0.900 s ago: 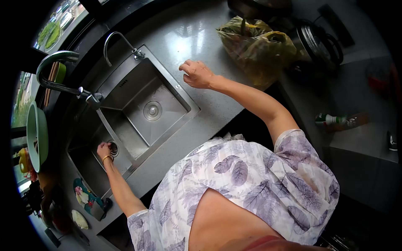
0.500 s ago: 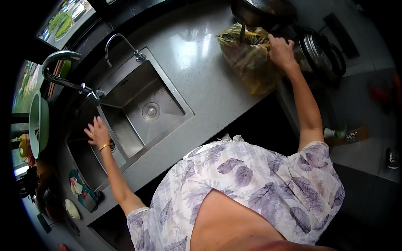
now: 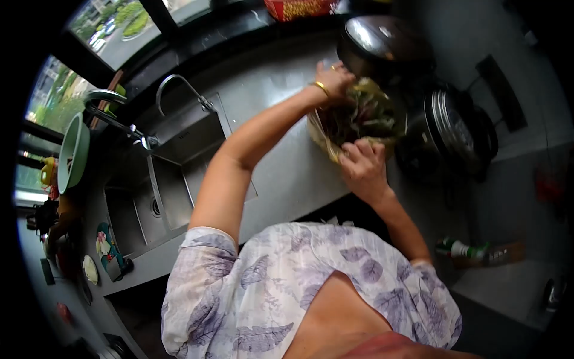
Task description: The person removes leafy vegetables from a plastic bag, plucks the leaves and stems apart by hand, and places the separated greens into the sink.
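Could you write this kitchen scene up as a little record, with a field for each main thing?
Left hand: at the far edge of the open bag
Right hand: gripping the bag's near edge
Bag: yellowish, see-through, on the counter
Contents: dark leafy greens
Sink: metal, two basins, two curved taps
Beyond the bag: dark lidded pot
By the window: pale green tub

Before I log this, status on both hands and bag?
Left hand at far side of bag, grip unclear. Right hand grips near rim. Leafy contents visible. Dark pot close behind.
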A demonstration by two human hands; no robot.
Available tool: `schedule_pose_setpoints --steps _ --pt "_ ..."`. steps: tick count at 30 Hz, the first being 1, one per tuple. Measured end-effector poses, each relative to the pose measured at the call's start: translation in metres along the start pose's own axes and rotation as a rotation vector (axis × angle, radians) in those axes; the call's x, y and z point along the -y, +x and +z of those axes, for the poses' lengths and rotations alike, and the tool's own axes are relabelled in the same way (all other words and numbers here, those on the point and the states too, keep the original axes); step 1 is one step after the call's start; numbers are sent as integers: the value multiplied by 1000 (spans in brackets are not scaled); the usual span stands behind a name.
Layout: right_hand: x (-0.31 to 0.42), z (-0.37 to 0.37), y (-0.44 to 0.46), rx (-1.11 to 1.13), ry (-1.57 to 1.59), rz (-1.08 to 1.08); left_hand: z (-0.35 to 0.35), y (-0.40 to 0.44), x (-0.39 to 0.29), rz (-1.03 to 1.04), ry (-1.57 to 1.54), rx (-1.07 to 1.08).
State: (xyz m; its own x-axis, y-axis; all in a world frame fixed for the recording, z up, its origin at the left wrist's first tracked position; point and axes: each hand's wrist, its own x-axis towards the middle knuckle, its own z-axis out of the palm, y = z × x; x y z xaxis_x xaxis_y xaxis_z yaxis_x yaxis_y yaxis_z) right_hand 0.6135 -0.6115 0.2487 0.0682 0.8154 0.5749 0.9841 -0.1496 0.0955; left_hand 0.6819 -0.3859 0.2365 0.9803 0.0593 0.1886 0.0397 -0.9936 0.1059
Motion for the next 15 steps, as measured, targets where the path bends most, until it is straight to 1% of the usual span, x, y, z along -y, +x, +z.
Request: schedule_pose_setpoints --steps 1,2,3,6,7,8,9,10,11,12,14,15 --pt "-4 1 -4 -24 17 0 2 13 0 -3 29 118" --pt "-7 -4 -3 -33 26 15 16 31 5 -68 15 124" --pt "-10 -6 -4 -74 28 14 14 33 4 -156 -17 20" --pt "-28 -11 -1 -126 34 57 -3 42 23 -433 -481 -198" --pt "-29 -14 -1 -125 44 84 -10 45 45 -454 -720 -182" --pt "-35 -19 7 -215 21 72 -11 47 65 -413 -920 -300" --pt "-42 -21 14 -296 27 87 -26 43 74 -522 -1093 -348" --pt "-52 -23 21 -379 28 97 -44 36 85 -646 -1147 -298" --pt "-62 -25 30 -411 6 134 -90 11 65 -794 -1131 -261" --pt "-72 -28 39 -444 -15 170 -94 4 80 -820 -1250 -247" --pt "-99 -20 62 -632 111 253 -124 -19 88 -843 -1454 -380" --pt "-105 -20 72 -611 335 425 -129 -29 100 -836 -1522 -439"
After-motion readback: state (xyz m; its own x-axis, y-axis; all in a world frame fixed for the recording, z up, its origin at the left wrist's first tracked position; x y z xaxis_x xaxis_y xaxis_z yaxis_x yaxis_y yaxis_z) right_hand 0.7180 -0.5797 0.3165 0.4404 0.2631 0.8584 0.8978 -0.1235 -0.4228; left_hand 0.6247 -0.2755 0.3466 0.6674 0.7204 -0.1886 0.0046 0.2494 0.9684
